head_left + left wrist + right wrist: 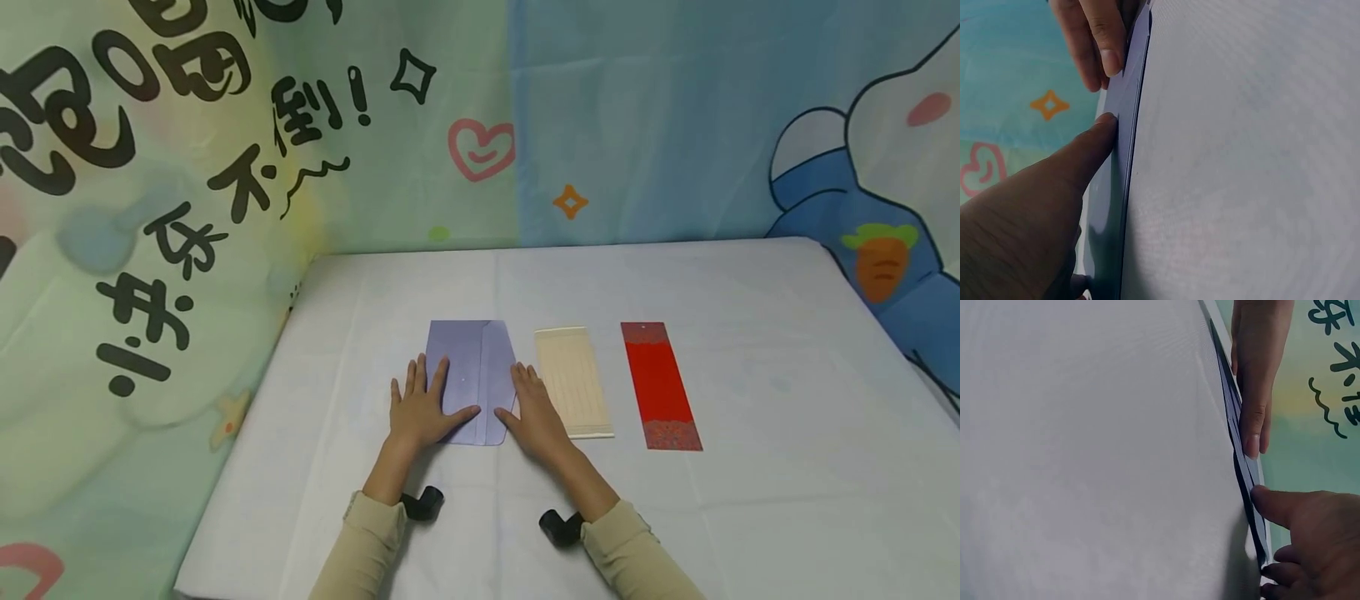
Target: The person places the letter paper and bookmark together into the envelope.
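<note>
A flat purple envelope (pixel 468 383) lies on the white-covered table, with a lengthwise seam and a tapered right side. My left hand (pixel 422 414) rests on its left part, fingers spread and thumb pointing inward. My right hand (pixel 537 414) is at its right edge, fingers straight, thumb reaching onto the paper. In the left wrist view, the left thumb lies on the envelope (pixel 1124 131), seen nearly edge-on. The right wrist view shows the right thumb touching the envelope (pixel 1244 464), with the left hand beyond it. Neither hand grips anything.
Just right of the envelope lies a beige slatted-looking rectangle (pixel 573 382). Farther right is a red strip (pixel 660 385) with patterned ends. A white cloth (pixel 787 500) covers the table. Printed curtains (pixel 637 125) stand behind and at the left. Black wrist devices (pixel 423 504) sit below both hands.
</note>
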Tool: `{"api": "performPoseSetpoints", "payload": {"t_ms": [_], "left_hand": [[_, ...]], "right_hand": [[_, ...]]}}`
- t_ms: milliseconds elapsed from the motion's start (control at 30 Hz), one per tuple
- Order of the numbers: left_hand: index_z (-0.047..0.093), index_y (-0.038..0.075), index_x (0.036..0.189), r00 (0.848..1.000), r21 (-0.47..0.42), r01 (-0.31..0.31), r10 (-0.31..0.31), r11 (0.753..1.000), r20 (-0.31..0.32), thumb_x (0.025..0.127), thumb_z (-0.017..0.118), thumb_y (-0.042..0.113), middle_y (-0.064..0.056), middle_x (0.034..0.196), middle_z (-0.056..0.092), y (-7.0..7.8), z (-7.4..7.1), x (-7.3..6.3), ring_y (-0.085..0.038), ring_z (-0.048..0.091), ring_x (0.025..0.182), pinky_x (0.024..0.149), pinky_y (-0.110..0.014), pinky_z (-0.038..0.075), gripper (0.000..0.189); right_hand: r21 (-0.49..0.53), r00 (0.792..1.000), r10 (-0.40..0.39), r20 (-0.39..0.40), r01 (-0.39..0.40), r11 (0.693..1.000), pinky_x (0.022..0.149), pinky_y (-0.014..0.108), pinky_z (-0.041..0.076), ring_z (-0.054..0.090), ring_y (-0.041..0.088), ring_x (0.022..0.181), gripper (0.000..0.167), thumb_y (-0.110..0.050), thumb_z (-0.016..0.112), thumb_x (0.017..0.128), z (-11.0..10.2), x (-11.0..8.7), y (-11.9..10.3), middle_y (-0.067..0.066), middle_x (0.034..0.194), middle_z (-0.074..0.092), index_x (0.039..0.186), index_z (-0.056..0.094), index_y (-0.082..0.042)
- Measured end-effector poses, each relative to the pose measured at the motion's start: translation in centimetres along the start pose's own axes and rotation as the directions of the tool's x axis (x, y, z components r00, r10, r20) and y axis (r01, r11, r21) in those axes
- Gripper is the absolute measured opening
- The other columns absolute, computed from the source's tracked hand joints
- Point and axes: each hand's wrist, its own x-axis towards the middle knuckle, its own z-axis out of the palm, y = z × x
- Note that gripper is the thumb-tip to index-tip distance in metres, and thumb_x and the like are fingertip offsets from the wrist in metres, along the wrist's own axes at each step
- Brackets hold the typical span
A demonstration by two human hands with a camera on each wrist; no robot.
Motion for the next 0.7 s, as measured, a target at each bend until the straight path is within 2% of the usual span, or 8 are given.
{"api": "performPoseSetpoints", "payload": {"t_ms": [133,233,333,433,500,533,633,700], "left_hand": [[0.016,0.021,0.149,1.0,0.005,0.0,0.0,1.0,0.006,0.072,0.046,0.076,-0.018,0.152,0.007,-0.06,-0.06,0.08,-0.033,0.006,0.138,0.105,-0.056,0.008,0.099],[0.016,0.021,0.149,1.0,-0.001,0.01,-0.01,1.0,0.015,0.073,0.046,0.075,-0.017,0.152,0.007,-0.09,-0.16,0.11,-0.032,0.006,0.139,0.106,-0.056,0.007,0.099],[0.015,0.021,0.149,0.999,-0.005,0.019,-0.019,1.0,0.025,0.073,0.046,0.075,-0.016,0.152,0.006,-0.12,-0.23,0.1,-0.031,0.005,0.139,0.106,-0.055,0.006,0.099],[0.015,0.021,0.149,0.999,-0.016,0.02,-0.02,1.0,0.029,0.073,0.045,0.076,-0.016,0.153,0.006,-0.15,-0.24,0.12,-0.031,0.005,0.139,0.106,-0.055,0.006,0.099],[0.015,0.021,0.149,0.999,-0.022,0.022,-0.021,1.0,0.03,0.073,0.045,0.076,-0.016,0.153,0.006,-0.14,-0.3,0.11,-0.031,0.005,0.139,0.106,-0.055,0.006,0.099],[0.015,0.021,0.149,0.999,-0.023,0.022,-0.021,0.999,0.03,0.073,0.045,0.076,-0.016,0.153,0.006,-0.13,-0.32,0.12,-0.031,0.005,0.139,0.106,-0.055,0.006,0.099],[0.014,0.021,0.149,0.999,-0.023,0.023,-0.022,0.999,0.03,0.073,0.045,0.076,-0.016,0.153,0.007,-0.12,-0.39,0.1,-0.03,0.006,0.139,0.106,-0.055,0.007,0.099],[0.014,0.02,0.149,0.999,-0.021,0.022,-0.022,1.0,0.03,0.073,0.045,0.077,-0.016,0.153,0.007,-0.15,-0.38,0.06,-0.03,0.006,0.139,0.106,-0.055,0.007,0.1]], "right_hand": [[0.086,0.996,0.005,-0.087,0.003,0.996,0.106,0.048,0.02,0.025,0.037,0.133,0.071,-0.012,0.071,0.079,0.18,0.13,0.32,0.023,0.142,0.032,0.136,0.035,0.009],[0.183,0.986,0.029,-0.167,0.002,0.983,0.104,0.042,0.026,0.036,0.032,0.128,0.068,-0.006,0.075,0.073,0.27,0.31,0.43,0.017,0.139,0.041,0.133,0.044,0.004],[0.347,0.978,0.077,-0.195,-0.005,0.938,0.1,0.034,0.034,0.046,0.029,0.121,0.065,0.001,0.075,0.071,0.27,0.4,0.34,0.013,0.137,0.044,0.131,0.049,0.0],[0.533,0.977,0.143,-0.16,-0.037,0.845,0.088,0.027,0.044,0.056,0.029,0.11,0.062,0.005,0.072,0.072,0.28,0.44,0.22,0.014,0.134,0.048,0.13,0.051,-0.002],[0.613,0.976,0.185,-0.114,-0.078,0.786,0.081,0.024,0.048,0.06,0.03,0.102,0.061,0.004,0.071,0.073,0.29,0.45,0.15,0.017,0.124,0.055,0.131,0.051,-0.003],[0.633,0.974,0.205,-0.095,-0.1,0.768,0.078,0.023,0.048,0.061,0.029,0.1,0.061,0.003,0.071,0.074,0.29,0.46,0.11,0.019,0.118,0.059,0.131,0.051,-0.004],[0.649,0.972,0.232,-0.04,-0.151,0.746,0.078,0.022,0.048,0.061,0.028,0.099,0.06,-0.001,0.072,0.075,0.37,0.54,0.06,0.022,0.104,0.063,0.131,0.052,-0.006],[0.661,0.976,0.218,-0.004,-0.161,0.733,0.08,0.024,0.048,0.059,0.028,0.102,0.058,-0.002,0.071,0.076,0.5,0.64,0.1,0.023,0.109,0.061,0.131,0.051,-0.005]]}}
